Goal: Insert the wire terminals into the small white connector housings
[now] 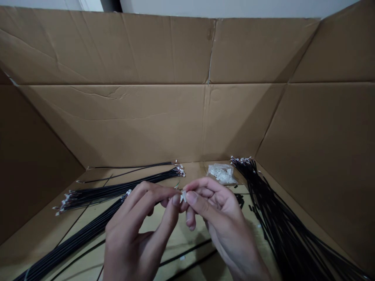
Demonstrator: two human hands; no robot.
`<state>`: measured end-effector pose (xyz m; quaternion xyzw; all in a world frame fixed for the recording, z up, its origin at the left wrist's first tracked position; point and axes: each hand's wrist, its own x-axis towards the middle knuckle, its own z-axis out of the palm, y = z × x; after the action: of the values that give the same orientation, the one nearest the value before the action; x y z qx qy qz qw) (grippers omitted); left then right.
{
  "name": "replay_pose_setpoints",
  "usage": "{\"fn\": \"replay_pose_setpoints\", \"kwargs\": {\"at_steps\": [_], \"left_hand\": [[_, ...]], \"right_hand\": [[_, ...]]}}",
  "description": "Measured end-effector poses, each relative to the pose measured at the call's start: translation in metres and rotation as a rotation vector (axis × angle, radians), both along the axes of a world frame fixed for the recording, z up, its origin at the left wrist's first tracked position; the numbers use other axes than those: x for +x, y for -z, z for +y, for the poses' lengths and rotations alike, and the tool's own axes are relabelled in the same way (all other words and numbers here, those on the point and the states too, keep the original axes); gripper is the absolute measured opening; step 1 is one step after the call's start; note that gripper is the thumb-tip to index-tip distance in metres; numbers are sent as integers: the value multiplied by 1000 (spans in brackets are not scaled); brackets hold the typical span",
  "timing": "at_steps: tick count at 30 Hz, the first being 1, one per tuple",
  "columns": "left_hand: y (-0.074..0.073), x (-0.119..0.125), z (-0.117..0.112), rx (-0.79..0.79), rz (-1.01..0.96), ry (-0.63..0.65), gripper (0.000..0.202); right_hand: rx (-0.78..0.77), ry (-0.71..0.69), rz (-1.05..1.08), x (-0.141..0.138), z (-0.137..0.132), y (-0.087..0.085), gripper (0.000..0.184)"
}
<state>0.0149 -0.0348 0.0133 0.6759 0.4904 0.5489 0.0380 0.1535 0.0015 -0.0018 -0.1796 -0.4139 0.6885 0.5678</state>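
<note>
In the middle of the head view my two hands meet at the fingertips. My right hand point(221, 216) pinches a small white plastic connector point(184, 196) between thumb and index finger. My left hand point(137, 230) is closed in a pinch right beside the connector. Thin wires point(177, 186), one greenish, stick up just above the left fingertips. How they sit against the connector is hidden by the fingers. Under the hands run black cables point(187, 251) on the table, with a small white piece point(182, 258) near them.
Bundles of black cables with white connector ends lie at the left point(117, 191), point(79, 230) and right point(281, 218). A clear bag of white connectors point(222, 173) stands at the back. Short black pieces point(239, 200) lie by my right hand. Cardboard walls point(146, 121) enclose the work surface.
</note>
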Motion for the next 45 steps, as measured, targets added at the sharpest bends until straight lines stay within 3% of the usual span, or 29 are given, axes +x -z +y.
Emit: {"fn": "replay_pose_setpoints", "kwargs": {"at_steps": [10,20,35,39,45], "left_hand": [[2,0,0,10,8,0,12],[-1,1,0,-30,-24,9,11],[-3,-4,2,-20,46,22,10],[-2,-5,2,-26,64,42,9],[-3,-5,2,-33,87,47,9]], "right_hand": [[60,104,-39,-2,-2,1,2],[11,19,-36,1,-3,1,6],[6,8,-79,4,-2,0,8],[30,57,-164,4,-3,-5,8],[103,238,-297,2,-10,-15,4]]}}
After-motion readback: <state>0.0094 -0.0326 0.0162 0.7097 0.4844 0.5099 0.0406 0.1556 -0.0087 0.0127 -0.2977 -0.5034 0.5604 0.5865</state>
